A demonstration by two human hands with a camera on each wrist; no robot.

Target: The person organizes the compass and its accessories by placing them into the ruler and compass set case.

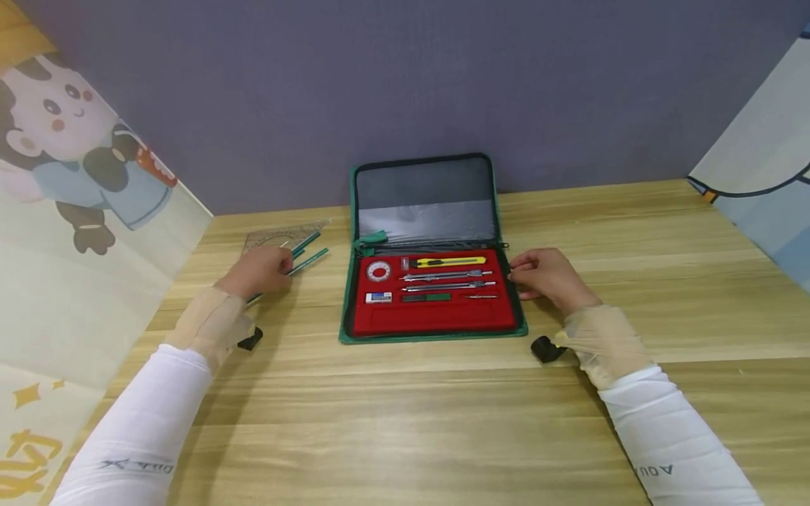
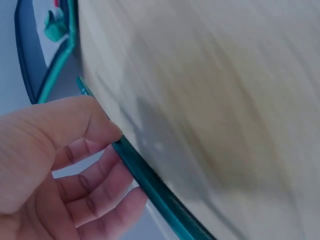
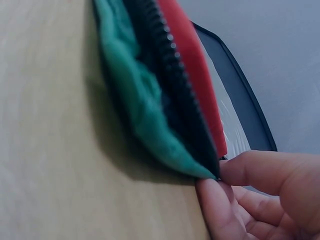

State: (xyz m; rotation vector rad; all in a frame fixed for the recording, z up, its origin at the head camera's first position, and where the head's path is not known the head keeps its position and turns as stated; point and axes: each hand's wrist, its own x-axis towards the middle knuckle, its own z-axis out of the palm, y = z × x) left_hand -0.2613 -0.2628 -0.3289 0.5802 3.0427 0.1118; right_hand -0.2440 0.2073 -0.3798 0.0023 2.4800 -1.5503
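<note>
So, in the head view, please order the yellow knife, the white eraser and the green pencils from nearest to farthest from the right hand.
From the right hand:
1. Yellow knife, in the top row of the case, on its right part.
2. White eraser, at the case's lower left.
3. Green pencils, on the table left of the case, by the left hand.

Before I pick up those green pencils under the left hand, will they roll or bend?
The green pencils look thin, straight and stiff, so they probably won't flex. Lying loose on the smooth wooden table, they may roll or scatter if nudged. The left hand already grips one, which looks light.
</note>
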